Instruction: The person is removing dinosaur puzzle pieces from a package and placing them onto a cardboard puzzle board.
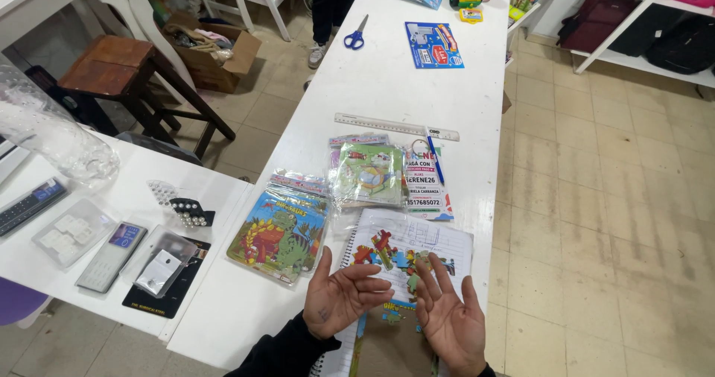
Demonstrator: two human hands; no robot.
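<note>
beige tiled floor (596,198), white tables (387,79), wooden stool (119,68)

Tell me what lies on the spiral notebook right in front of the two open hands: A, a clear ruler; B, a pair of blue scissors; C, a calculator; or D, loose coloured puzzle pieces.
D: loose coloured puzzle pieces lie scattered on the spiral notebook, just beyond the left hand and right hand, both held open with palms up and holding nothing.

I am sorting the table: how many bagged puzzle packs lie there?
2: a dinosaur pack left of the notebook, a helicopter pack beyond it. More may lie underneath.
</note>
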